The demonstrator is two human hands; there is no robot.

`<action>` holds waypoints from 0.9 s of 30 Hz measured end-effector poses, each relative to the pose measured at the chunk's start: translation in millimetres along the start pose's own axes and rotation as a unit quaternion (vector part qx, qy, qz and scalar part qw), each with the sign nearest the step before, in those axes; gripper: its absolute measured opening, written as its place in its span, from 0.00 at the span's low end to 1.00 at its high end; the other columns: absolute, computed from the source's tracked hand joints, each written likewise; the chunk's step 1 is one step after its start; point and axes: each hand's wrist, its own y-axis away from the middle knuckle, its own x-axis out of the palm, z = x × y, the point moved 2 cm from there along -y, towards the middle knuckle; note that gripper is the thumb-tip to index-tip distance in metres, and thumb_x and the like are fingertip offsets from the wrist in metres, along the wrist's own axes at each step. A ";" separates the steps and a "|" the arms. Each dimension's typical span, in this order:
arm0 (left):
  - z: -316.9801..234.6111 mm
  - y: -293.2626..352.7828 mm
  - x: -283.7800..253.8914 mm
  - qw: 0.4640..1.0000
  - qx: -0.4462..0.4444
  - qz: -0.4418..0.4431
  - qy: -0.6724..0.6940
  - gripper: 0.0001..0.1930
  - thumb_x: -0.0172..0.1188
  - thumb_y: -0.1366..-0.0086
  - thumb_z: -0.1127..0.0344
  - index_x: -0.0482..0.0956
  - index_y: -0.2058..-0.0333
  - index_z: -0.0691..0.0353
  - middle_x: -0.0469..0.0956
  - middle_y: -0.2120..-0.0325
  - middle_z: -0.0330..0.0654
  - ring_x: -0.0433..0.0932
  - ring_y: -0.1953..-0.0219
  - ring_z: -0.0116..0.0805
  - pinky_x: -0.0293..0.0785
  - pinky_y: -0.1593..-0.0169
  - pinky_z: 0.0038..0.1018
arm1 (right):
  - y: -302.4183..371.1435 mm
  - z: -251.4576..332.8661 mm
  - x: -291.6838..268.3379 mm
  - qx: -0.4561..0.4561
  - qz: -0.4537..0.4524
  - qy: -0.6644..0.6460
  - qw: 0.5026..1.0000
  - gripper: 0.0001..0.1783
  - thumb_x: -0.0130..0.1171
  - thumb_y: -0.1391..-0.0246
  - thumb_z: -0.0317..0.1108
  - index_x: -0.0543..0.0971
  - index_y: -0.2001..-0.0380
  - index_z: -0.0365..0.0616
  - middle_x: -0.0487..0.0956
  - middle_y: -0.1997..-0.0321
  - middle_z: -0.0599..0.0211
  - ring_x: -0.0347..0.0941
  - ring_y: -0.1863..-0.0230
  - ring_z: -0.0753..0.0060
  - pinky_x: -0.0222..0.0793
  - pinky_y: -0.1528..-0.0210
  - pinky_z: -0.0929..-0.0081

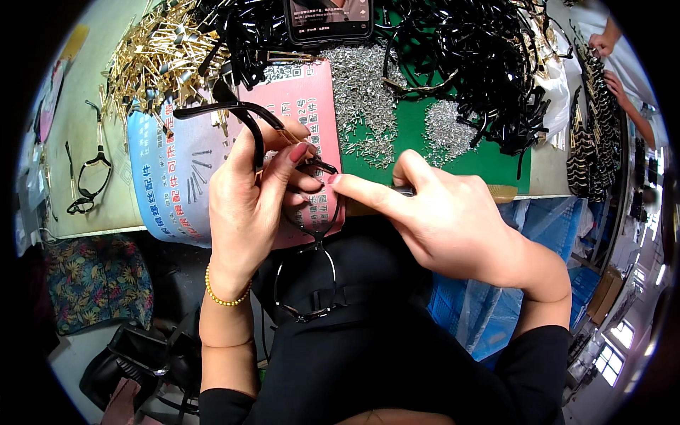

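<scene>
My left hand (248, 195) grips a black-and-gold eyeglasses frame (319, 234) near its hinge. One black temple arm (237, 106) sticks up past the thumb, and the lens rims hang down in front of my dark clothing. With the index finger stretched out, my right hand (453, 219) touches the hinge end beside the left fingertips. Its other fingers are curled in; a small dark piece (405, 190) shows under them, mostly hidden, its kind unclear. Any screw at the hinge is too small to make out.
Loose silver screws (365, 106) and a smaller heap of tiny parts (450, 131) lie on a green mat (409, 78). Gold temple parts (173, 64), black temples (460, 49) and a phone (329, 21) stand behind. Finished-looking glasses (92, 173) lie left. Another person's hand (602, 44) appears at right.
</scene>
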 end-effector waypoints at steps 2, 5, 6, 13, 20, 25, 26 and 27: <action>-0.8 -0.9 0.2 1.000 0.006 0.003 -0.001 0.08 0.52 0.24 0.73 0.72 0.50 0.66 0.82 0.59 0.43 0.84 0.68 0.25 0.79 0.71 0.15 | -4.7 -4.1 2.3 -0.025 -0.012 0.018 0.999 0.37 0.58 0.49 0.28 0.72 0.34 0.68 0.71 0.64 0.59 0.77 0.71 0.58 0.75 0.75 0.63; -1.6 -0.4 0.7 0.999 0.000 0.012 -0.032 0.08 0.53 0.25 0.74 0.73 0.50 0.66 0.82 0.60 0.43 0.84 0.68 0.25 0.78 0.71 0.16 | -9.5 -6.9 1.6 -0.031 -0.001 0.025 0.999 0.35 0.58 0.48 0.28 0.74 0.36 0.64 0.73 0.59 0.53 0.80 0.69 0.58 0.75 0.75 0.64; -1.4 -0.2 1.4 1.000 0.002 0.006 -0.031 0.08 0.53 0.25 0.75 0.74 0.50 0.66 0.83 0.61 0.42 0.85 0.69 0.25 0.79 0.71 0.17 | -9.9 -7.7 1.8 -0.031 0.002 0.023 0.999 0.34 0.58 0.49 0.28 0.74 0.36 0.63 0.73 0.59 0.53 0.80 0.69 0.58 0.75 0.75 0.64; 4.1 -1.5 5.4 0.973 0.151 0.020 -0.173 0.04 0.53 0.27 0.79 0.77 0.58 0.70 0.84 0.63 0.43 0.84 0.71 0.25 0.77 0.72 0.18 | -10.4 -10.2 4.6 -0.022 0.008 0.023 0.999 0.38 0.59 0.51 0.28 0.73 0.35 0.68 0.70 0.66 0.61 0.77 0.69 0.58 0.76 0.74 0.63; 5.1 -0.3 9.4 0.963 0.174 -0.010 -0.208 0.04 0.53 0.28 0.81 0.76 0.59 0.70 0.83 0.65 0.44 0.83 0.73 0.27 0.77 0.69 0.21 | -13.4 -9.6 5.7 -0.030 -0.015 0.018 0.999 0.37 0.60 0.51 0.29 0.74 0.35 0.67 0.70 0.66 0.62 0.77 0.70 0.60 0.75 0.77 0.64; -1.3 -2.2 9.8 0.982 0.089 -0.014 -0.166 0.05 0.55 0.27 0.77 0.77 0.56 0.69 0.84 0.66 0.41 0.83 0.73 0.23 0.75 0.72 0.18 | -15.0 -7.3 8.9 -0.020 -0.058 0.027 0.998 0.37 0.60 0.50 0.28 0.75 0.35 0.67 0.69 0.67 0.63 0.76 0.72 0.61 0.75 0.77 0.65; -2.5 -2.8 9.8 0.981 0.093 -0.013 -0.168 0.05 0.55 0.27 0.76 0.78 0.55 0.69 0.84 0.67 0.40 0.83 0.73 0.23 0.75 0.72 0.17 | -15.7 -6.8 9.5 -0.021 -0.059 0.028 0.998 0.37 0.60 0.50 0.27 0.75 0.35 0.67 0.69 0.67 0.63 0.76 0.72 0.61 0.75 0.77 0.66; -1.3 -1.7 8.9 0.983 0.080 -0.011 -0.166 0.07 0.55 0.27 0.76 0.78 0.54 0.68 0.85 0.67 0.40 0.83 0.73 0.22 0.75 0.72 0.17 | -16.4 -6.1 10.0 -0.022 -0.061 0.029 0.997 0.37 0.60 0.50 0.27 0.75 0.35 0.67 0.69 0.67 0.63 0.76 0.72 0.61 0.75 0.77 0.66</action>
